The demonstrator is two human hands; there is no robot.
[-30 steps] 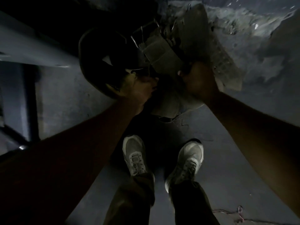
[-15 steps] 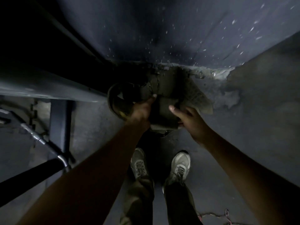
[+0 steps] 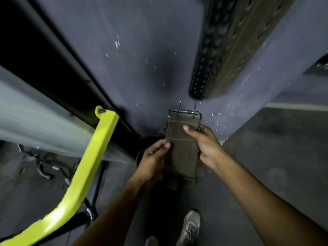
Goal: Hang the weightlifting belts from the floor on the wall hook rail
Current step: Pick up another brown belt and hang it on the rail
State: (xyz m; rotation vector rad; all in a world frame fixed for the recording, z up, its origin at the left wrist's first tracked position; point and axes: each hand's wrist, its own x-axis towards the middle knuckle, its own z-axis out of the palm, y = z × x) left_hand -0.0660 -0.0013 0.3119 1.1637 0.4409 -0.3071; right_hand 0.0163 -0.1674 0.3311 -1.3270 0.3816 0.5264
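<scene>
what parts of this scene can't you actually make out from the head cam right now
- Wall hook rail: cut off by the top edge; the hanging perforated olive belt runs out of frame.
- Lower end of the held olive webbing belt with steel two-prong buckle: hidden behind left hand and right hand.
- Metal clutter beside the yellow-green bar: blurred, dark.

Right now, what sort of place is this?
Probably a gym, dimly lit. Both hands, left and right, hold a weightlifting belt with a metal buckle; another belt hangs on the wall, and a yellow frame stands left.
</scene>
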